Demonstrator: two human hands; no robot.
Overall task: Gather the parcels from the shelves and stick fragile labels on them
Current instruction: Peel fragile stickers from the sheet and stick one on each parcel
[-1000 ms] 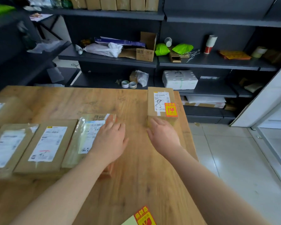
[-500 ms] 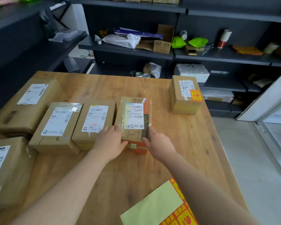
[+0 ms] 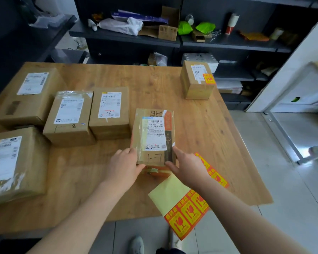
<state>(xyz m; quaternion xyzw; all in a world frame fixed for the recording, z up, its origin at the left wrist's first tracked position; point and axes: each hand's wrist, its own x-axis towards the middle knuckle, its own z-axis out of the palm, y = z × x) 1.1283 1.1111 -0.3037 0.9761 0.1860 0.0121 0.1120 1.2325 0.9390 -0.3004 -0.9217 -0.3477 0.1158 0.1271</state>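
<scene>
A taped cardboard parcel (image 3: 153,136) with a white shipping label lies near the middle of the wooden table (image 3: 200,129). My left hand (image 3: 123,165) grips its near left corner and my right hand (image 3: 186,166) grips its near right corner. A sheet of red and yellow fragile labels (image 3: 185,208) lies at the table's near edge, partly under my right arm and overhanging the edge. At the far right corner stands a small box (image 3: 197,80) with a fragile label stuck on its top.
Several more labelled parcels sit in a group on the left: two in the middle (image 3: 70,116) (image 3: 109,111) and larger ones at the left edge (image 3: 28,96) (image 3: 9,164). Dark shelves (image 3: 218,43) with boxes and bags stand behind the table. My shoes show on the tiled floor below.
Both hands have taken hold of the taped parcel and drawn it right and nearer, away from the row of parcels. The view has tilted down, showing more of the label sheet.
</scene>
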